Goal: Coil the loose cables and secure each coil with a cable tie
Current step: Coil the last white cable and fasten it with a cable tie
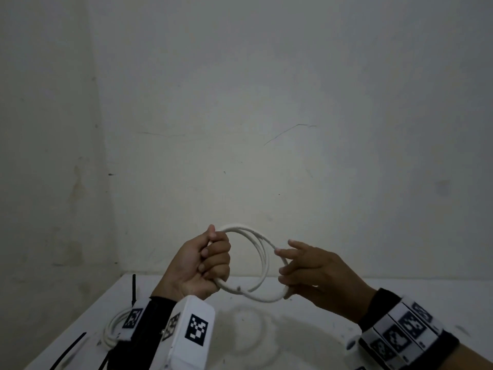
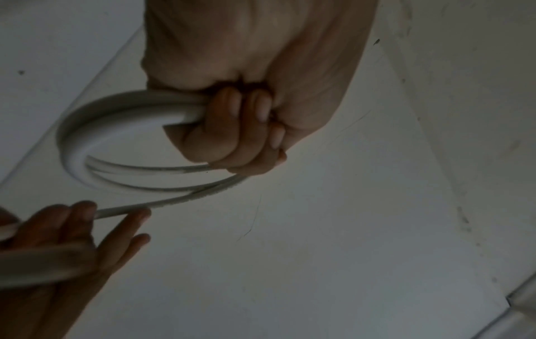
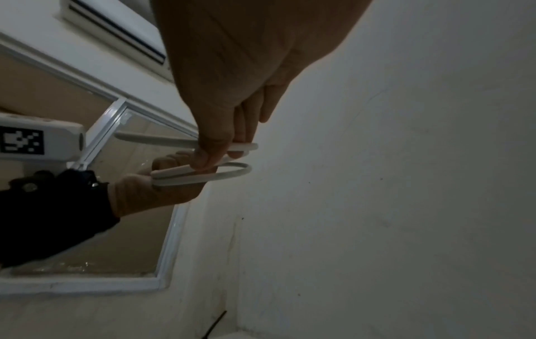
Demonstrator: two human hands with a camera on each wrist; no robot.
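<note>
A white cable [image 1: 262, 252] is wound into a few loops and held up in the air above the white table [image 1: 293, 329]. My left hand [image 1: 205, 265] grips the left side of the coil [image 2: 87, 142] in a fist. My right hand [image 1: 298, 265] pinches the outer strand on the right side between thumb and fingers, with the other fingers spread. In the right wrist view the thumb and fingers [image 3: 220, 146] hold the cable [image 3: 232, 174]. Black cable ties [image 1: 69, 348] lie on the table at the left.
A second white cable [image 1: 114, 329], coiled, lies on the table at the left behind my left wrist. One black tie [image 1: 134, 289] stands up near it. The wall [image 1: 266, 116] rises right behind the table. A window frame [image 3: 162, 252] shows in the right wrist view.
</note>
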